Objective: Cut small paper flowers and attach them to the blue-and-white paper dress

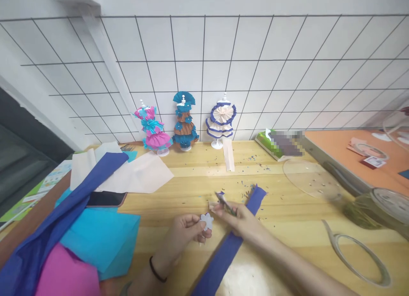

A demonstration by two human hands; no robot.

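My left hand, with a dark band on the wrist, pinches a small pale flower-shaped paper cutout between thumb and fingers. Just right of it, my right hand is closed around scissors, partly hidden by the fingers and blurred; the blades point up and left. A cream paper scrap shows by the right fingertips; whether they grip it I cannot tell. Beneath my right wrist runs a long dark blue crepe paper strip, slanting across the wooden table.
Three small dress forms in crepe paper dresses, pink, teal-brown and cream-blue, stand by the tiled wall. Blue and pink paper sheets and a phone lie left. Right are a clear disc and ribbon roll.
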